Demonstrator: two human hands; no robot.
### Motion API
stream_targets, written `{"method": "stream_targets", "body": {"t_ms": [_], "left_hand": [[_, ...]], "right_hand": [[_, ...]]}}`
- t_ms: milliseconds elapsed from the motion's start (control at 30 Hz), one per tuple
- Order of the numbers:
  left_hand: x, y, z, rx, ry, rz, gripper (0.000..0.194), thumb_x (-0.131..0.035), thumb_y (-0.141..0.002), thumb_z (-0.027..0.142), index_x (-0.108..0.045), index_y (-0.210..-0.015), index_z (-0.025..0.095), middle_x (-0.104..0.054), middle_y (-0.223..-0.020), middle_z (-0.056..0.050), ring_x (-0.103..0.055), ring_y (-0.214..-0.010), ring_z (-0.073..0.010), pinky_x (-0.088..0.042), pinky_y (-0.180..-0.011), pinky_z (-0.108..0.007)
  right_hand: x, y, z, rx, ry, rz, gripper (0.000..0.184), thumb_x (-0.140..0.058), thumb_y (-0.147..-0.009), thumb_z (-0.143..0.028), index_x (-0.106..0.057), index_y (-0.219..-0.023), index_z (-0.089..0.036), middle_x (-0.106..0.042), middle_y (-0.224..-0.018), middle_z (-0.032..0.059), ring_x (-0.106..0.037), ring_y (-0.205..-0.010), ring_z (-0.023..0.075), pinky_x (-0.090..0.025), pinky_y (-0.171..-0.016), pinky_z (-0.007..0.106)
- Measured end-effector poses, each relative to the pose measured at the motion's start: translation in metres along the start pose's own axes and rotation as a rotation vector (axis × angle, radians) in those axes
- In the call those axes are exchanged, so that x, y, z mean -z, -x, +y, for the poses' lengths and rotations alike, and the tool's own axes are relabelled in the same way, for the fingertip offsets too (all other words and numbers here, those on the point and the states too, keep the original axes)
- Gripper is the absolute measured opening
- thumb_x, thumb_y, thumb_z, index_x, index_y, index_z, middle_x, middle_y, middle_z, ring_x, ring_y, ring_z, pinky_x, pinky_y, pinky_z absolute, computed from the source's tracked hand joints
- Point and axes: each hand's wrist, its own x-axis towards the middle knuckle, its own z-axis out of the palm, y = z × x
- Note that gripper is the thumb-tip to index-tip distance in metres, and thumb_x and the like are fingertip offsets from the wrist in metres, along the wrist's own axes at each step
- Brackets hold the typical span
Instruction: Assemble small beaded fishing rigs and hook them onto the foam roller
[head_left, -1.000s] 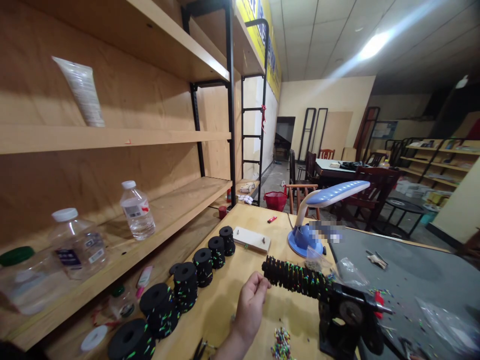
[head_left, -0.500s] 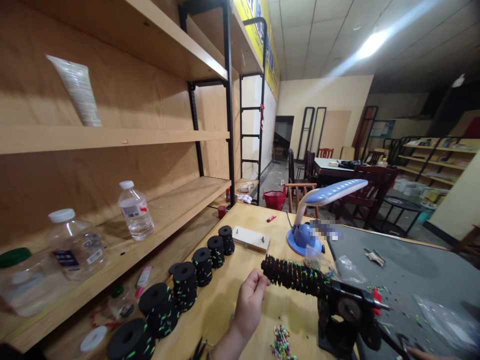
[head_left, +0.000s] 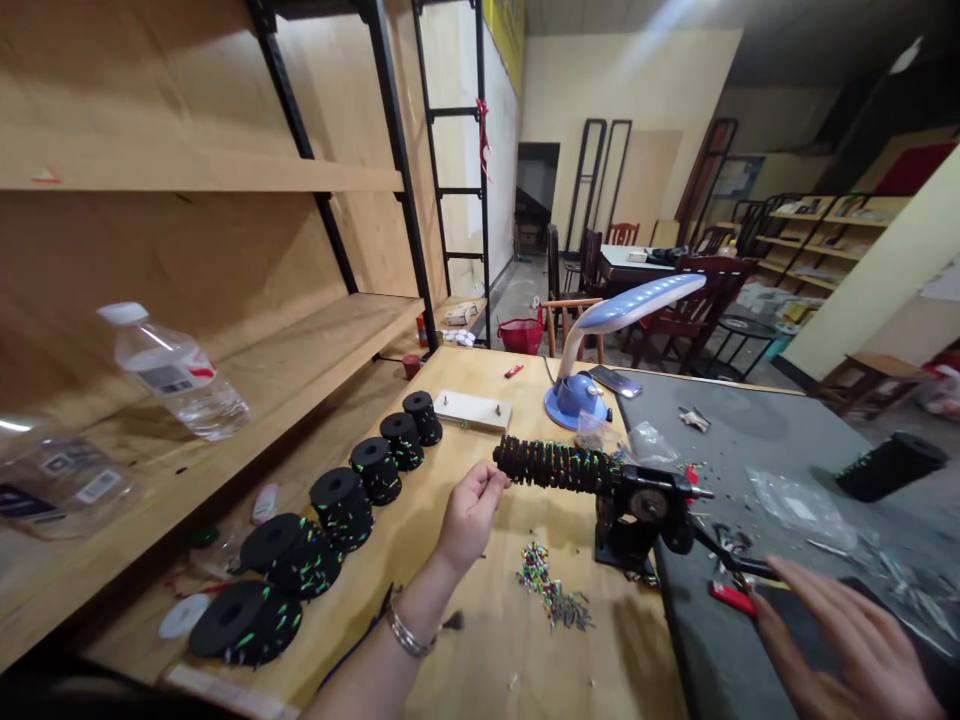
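My left hand (head_left: 471, 510) is closed in a pinch at the free end of a black ribbed roll (head_left: 555, 464) flecked with coloured bits. Anything between its fingertips is too small to make out. The roll sits sideways on a black hand-cranked winder (head_left: 641, 510), whose crank handle (head_left: 739, 560) reaches toward the lower right. Beside that handle my right hand (head_left: 840, 640) is open, its fingers stretched out and slightly blurred. Below the roll, a small heap of coloured beads and grey bits (head_left: 551, 585) lies on the wooden table (head_left: 480, 650).
Several black foam spools (head_left: 342, 505) line the table's left side by a wooden shelf (head_left: 300, 370) with plastic bottles (head_left: 176, 375). Behind the winder stand a blue lamp (head_left: 577, 395) and a white block (head_left: 474, 411). The grey mat (head_left: 720, 460) holds plastic bags and another black spool (head_left: 892, 465).
The view has tilted down and shifted right. My right hand, barely at the edge before, now shows with fingers stretched beside the crank handle. My left hand stays at the roll's end.
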Motion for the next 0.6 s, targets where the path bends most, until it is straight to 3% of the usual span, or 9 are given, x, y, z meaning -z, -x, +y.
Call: {"method": "stream_targets", "body": {"t_ms": [33,100,200,300,433,600], "left_hand": [[0.0,0.0,0.0,-0.003,0.0,0.0,0.034,-0.06,-0.08,0.05,-0.053,-0.072,0.018,-0.027,-0.05,0.01,-0.022,-0.044,-0.0073,-0.014,-0.043,-0.022],[0.0,0.0,0.0,-0.006,0.001,0.002,0.033,-0.06,-0.08,0.05,-0.053,-0.072,0.018,-0.027,-0.05,0.01,-0.022,-0.044,-0.0073,-0.014,-0.043,-0.022],[0.001,0.0,-0.002,-0.005,0.001,0.003,0.032,-0.059,-0.081,0.048,-0.053,-0.073,0.019,-0.026,-0.05,0.01,-0.021,-0.043,-0.0073,-0.014,-0.043,-0.022],[0.002,0.0,-0.003,-0.004,-0.001,-0.003,0.03,-0.059,-0.082,0.047,-0.053,-0.073,0.018,-0.027,-0.05,0.01,-0.022,-0.043,-0.0073,-0.014,-0.043,-0.022],[0.001,0.0,-0.002,-0.021,-0.012,0.0,0.029,-0.059,-0.082,0.045,-0.054,-0.072,0.018,-0.029,-0.051,0.01,-0.023,-0.044,-0.0076,-0.016,-0.043,-0.022],[0.0,0.0,-0.001,-0.032,-0.021,0.001,0.027,-0.057,-0.084,0.042,-0.053,-0.072,0.018,-0.03,-0.051,0.009,-0.023,-0.045,-0.0079,-0.018,-0.044,-0.021]], "right_hand": [[-0.003,0.009,-0.016,0.017,-0.089,-0.029,0.029,-0.059,-0.083,-0.041,-0.062,-0.108,-0.027,-0.07,-0.099,0.0089,-0.064,-0.093,0.0286,-0.049,-0.091,0.045],[-0.016,0.025,-0.051,0.113,-0.289,-0.25,0.018,-0.058,-0.085,-0.037,-0.064,-0.1,-0.029,-0.071,-0.09,0.0051,-0.066,-0.082,0.0243,-0.054,-0.074,0.035],[-0.048,0.033,-0.095,0.067,-0.428,-0.551,0.015,-0.052,-0.088,-0.031,-0.066,-0.09,-0.026,-0.071,-0.081,0.0042,-0.066,-0.078,0.0221,-0.053,-0.068,0.031],[-0.08,0.022,-0.122,-0.042,-0.379,-0.725,0.015,-0.053,-0.085,-0.027,-0.067,-0.082,-0.022,-0.071,-0.079,0.0048,-0.065,-0.077,0.0226,-0.05,-0.068,0.03],[-0.112,-0.008,-0.142,-0.049,-0.207,-0.845,0.019,-0.047,-0.089,-0.025,-0.066,-0.091,-0.02,-0.072,-0.088,0.0061,-0.065,-0.084,0.0213,-0.044,-0.071,0.026],[-0.144,-0.029,-0.159,-0.066,-0.107,-0.902,0.013,-0.053,-0.084,-0.021,-0.065,-0.089,-0.017,-0.072,-0.089,0.0085,-0.066,-0.082,0.0235,-0.04,-0.066,0.027]]}}
